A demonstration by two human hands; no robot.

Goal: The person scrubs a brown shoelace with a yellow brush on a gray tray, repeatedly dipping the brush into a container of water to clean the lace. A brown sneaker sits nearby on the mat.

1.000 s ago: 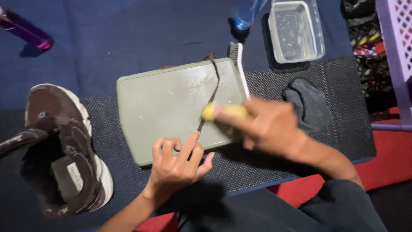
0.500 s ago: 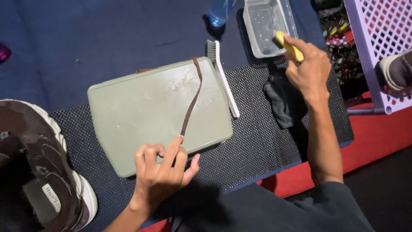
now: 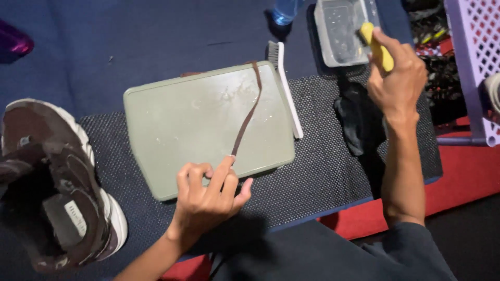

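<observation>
My left hand presses the near end of a brown shoelace with a fingertip onto the grey-green tray. The lace runs diagonally up across the tray to its far right corner. My right hand is shut on a small yellow-handled brush, held at the near edge of a clear plastic tub at the top. A white long-handled brush lies along the tray's right edge.
A brown and white sneaker lies at the left on the black dotted mat. A dark cloth sits right of the tray. A lilac perforated basket stands at the right, a blue bottle at the top.
My right hand carried the yellow brush from the tray up to the clear tub at the top right. My left hand stays on the lace end.
</observation>
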